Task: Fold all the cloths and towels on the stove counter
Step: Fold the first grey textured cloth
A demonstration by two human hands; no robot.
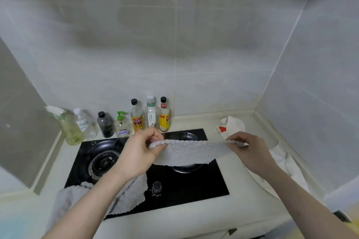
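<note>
A grey fluffy cloth (192, 152) hangs stretched in the air above the black gas stove (186, 188). My left hand (139, 151) pinches its left top corner and my right hand (250, 151) pinches its right top corner. More grey cloth (128, 198) lies crumpled at the stove's front left, partly under my left forearm. A white cloth with red print (231, 125) lies on the pale counter (194, 223) at the back right. Another white cloth (281, 163) is spread along the right side, partly hidden by my right arm.
Several bottles (137, 115) stand in a row against the tiled back wall, with a spray bottle (68, 126) at the far left. The stove has two burners and a knob (156, 187) at its front. Walls close in on the left and right.
</note>
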